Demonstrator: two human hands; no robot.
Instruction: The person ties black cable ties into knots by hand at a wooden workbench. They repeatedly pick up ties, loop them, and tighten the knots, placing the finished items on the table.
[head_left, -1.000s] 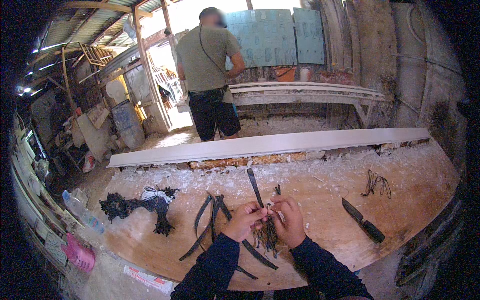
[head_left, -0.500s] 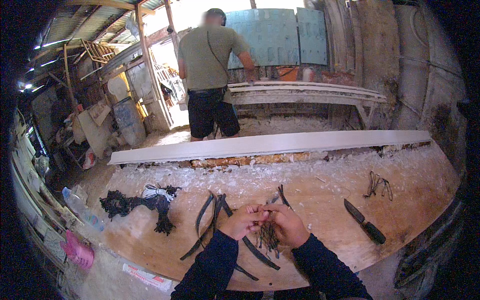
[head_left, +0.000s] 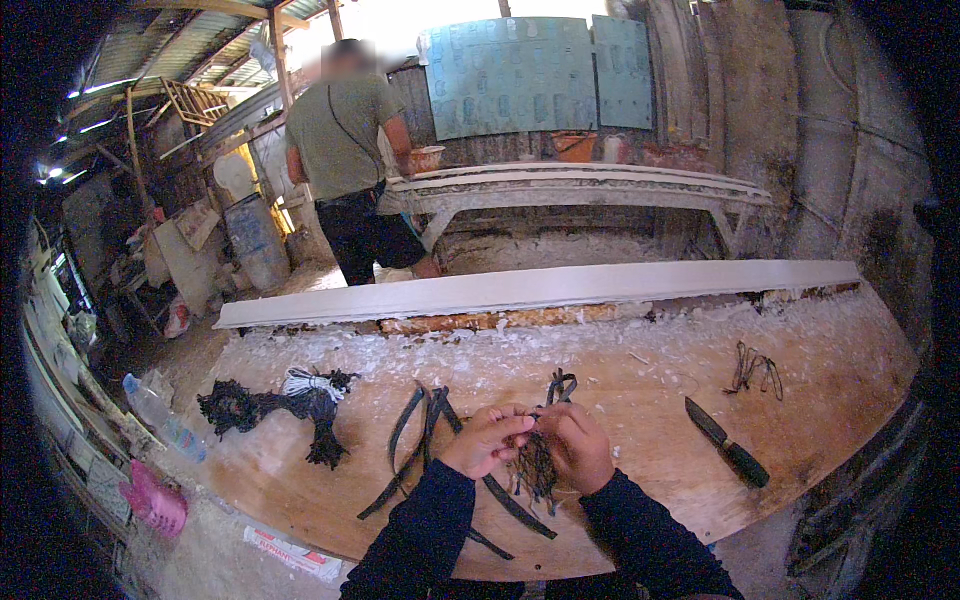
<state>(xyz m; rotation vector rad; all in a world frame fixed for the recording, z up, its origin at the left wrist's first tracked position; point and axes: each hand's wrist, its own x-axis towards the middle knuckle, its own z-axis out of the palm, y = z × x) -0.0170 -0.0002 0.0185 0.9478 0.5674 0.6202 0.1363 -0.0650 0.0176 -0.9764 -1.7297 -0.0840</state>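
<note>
My left hand (head_left: pixel 487 441) and my right hand (head_left: pixel 577 447) are close together over the near middle of the wooden table, fingers pinched on a bundle of dark cords (head_left: pixel 533 472). The loose strands hang below my fingers. A black strip (head_left: pixel 562 386) rises from between the hands and bends into a loop at its top. Several more black strips (head_left: pixel 405 425) lie crossed beside my left hand, some passing under my forearm. Exactly how the strip and cords meet is hidden by my fingers.
A knife (head_left: pixel 728 443) and a small tangle of cord (head_left: pixel 756 372) lie to the right. Knotted dark cords (head_left: pixel 318 415) with a white tie (head_left: pixel 314 381) are at left. A long white moulding (head_left: pixel 540 292) spans the table's far edge. A person (head_left: pixel 345 160) stands beyond, by a bench (head_left: pixel 580 190).
The black strip above my hands has curled from two spread ends into a loop. My hands stay nearly in place. The person in the background has stepped left.
</note>
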